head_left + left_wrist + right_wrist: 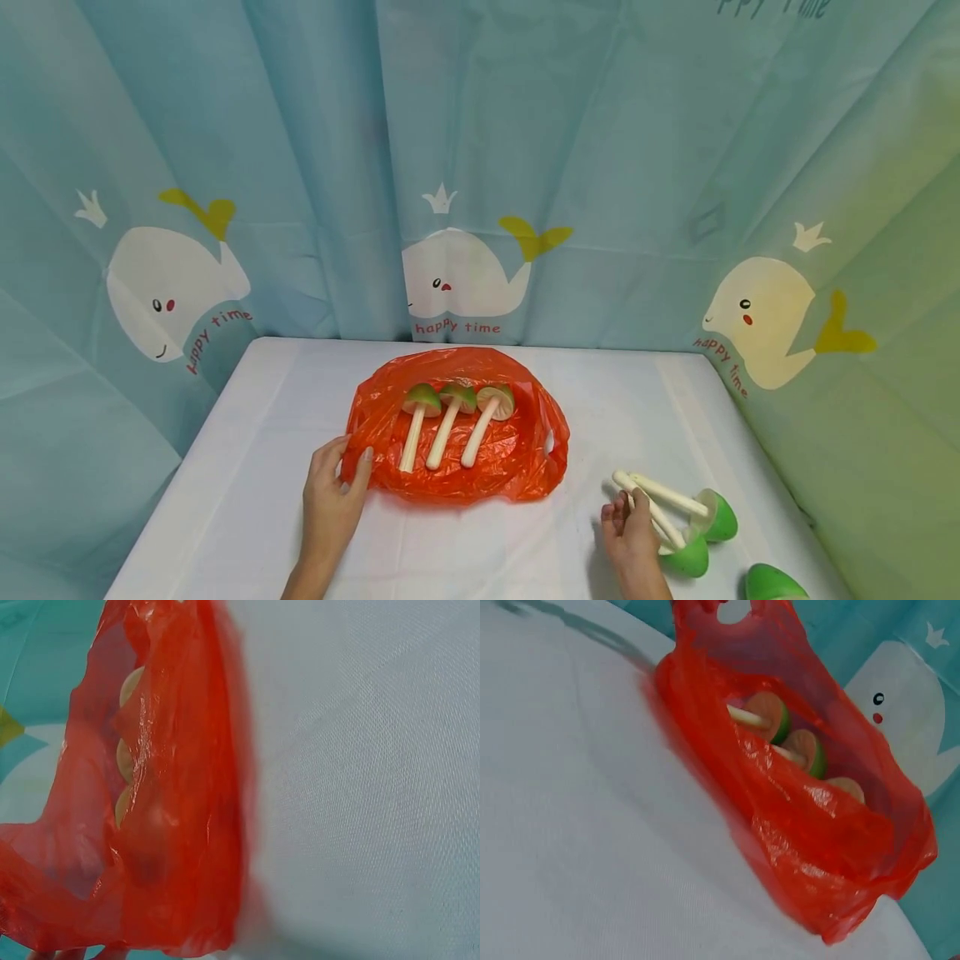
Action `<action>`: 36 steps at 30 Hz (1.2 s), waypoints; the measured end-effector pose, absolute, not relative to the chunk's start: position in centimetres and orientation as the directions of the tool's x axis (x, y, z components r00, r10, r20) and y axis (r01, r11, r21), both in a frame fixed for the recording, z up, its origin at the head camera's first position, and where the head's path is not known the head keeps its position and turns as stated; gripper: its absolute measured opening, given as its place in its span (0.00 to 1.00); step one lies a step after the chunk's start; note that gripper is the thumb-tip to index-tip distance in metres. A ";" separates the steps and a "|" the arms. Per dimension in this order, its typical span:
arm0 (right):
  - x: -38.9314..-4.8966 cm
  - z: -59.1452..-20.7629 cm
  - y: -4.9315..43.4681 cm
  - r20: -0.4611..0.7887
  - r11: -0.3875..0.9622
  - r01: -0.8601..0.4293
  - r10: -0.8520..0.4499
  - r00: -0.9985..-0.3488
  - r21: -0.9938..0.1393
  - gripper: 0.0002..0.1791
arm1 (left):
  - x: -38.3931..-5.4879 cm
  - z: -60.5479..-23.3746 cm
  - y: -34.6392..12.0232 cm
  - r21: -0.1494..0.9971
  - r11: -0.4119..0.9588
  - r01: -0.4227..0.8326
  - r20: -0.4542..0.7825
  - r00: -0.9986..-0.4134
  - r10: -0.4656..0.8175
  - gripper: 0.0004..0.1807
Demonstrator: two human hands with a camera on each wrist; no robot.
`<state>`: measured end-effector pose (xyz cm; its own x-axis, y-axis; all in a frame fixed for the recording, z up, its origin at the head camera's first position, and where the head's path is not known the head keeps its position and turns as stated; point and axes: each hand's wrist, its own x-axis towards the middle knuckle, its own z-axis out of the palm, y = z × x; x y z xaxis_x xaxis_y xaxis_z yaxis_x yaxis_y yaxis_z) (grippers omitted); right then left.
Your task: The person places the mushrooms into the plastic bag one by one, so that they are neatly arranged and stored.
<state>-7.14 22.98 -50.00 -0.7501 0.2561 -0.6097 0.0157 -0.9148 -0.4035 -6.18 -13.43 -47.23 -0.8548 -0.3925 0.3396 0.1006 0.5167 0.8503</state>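
Head: the left grip (330, 492) pinches the edge of the bag (510, 479), which spreads toward 2 o'clock around three mushrooms (445, 433). The right grip (632, 533) curls at a loose mushroom (686, 557), cap at 4 o'clock; I cannot tell if it has closed on the stem.

Left wrist: fingertips (71, 954) at 7 o'clock, by the bag's edge.

Right wrist: caps peek from the bag toward 1 o'clock.

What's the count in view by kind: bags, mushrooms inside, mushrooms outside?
Red bag: 1
Bagged mushrooms: 3
Loose mushrooms: 3, one cut off by the head view's bottom edge
Total: 7
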 end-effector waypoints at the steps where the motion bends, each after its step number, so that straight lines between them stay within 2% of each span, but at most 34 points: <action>1: -7.2 -49.9 23.0 -0.601 -0.944 -0.029 0.233 -0.765 -0.330 0.10 | -6.2 -47.2 -13.4 0.850 0.517 0.098 0.337 -0.856 -0.393 0.14; 4: -7.4 -49.6 23.2 -0.566 -0.984 -0.143 0.179 -0.804 -0.108 0.06 | -6.2 -47.2 -13.4 0.850 0.518 0.095 0.335 -0.857 -0.393 0.15; 7: -7.5 -49.2 23.3 -0.557 -0.980 -0.199 0.158 -0.815 0.013 0.05 | -6.2 -47.3 -13.4 0.850 0.518 0.098 0.338 -0.856 -0.392 0.15; 10: -7.4 -48.6 23.2 -0.552 -0.974 -0.221 0.160 -0.819 0.046 0.06 | -6.2 -47.3 -13.4 0.851 0.516 0.099 0.338 -0.855 -0.393 0.15; 15: -7.0 -47.2 22.7 -0.542 -0.975 -0.217 0.152 -0.826 0.057 0.19 | -6.1 -47.4 -13.4 0.848 0.519 0.104 0.347 -0.850 -0.396 0.14; 19: -6.9 -46.2 22.1 -0.527 -0.986 -0.162 0.112 -0.843 0.050 0.16 | -6.2 -47.3 -13.4 0.847 0.522 0.103 0.348 -0.848 -0.399 0.14; 23: -6.8 -45.6 21.4 -0.510 -0.999 0.008 0.015 -0.860 -0.043 0.10 | -6.2 -47.2 -13.4 0.850 0.519 0.090 0.337 -0.850 -0.404 0.14; 27: -6.6 -45.5 20.7 -0.491 -0.918 0.248 -0.069 -0.868 -0.310 0.13 | -6.2 -47.2 -13.4 0.858 0.504 0.102 0.338 -0.851 -0.402 0.15; 30: -6.5 -45.7 20.3 -0.473 -0.731 0.361 -0.059 -0.879 -0.580 0.19 | -6.2 -47.2 -13.3 0.860 0.495 0.127 0.354 -0.847 -0.397 0.15; 32: -6.5 -45.8 20.2 -0.459 -0.576 0.397 -0.042 -0.888 -0.715 0.24 | -6.2 -47.2 -13.4 0.860 0.489 0.144 0.367 -0.841 -0.398 0.14; 36: -6.4 -46.1 20.1 -0.420 -0.299 0.399 0.005 -0.908 -0.867 0.32 | -6.1 -47.2 -13.5 0.856 0.494 0.151 0.378 -0.836 -0.399 0.14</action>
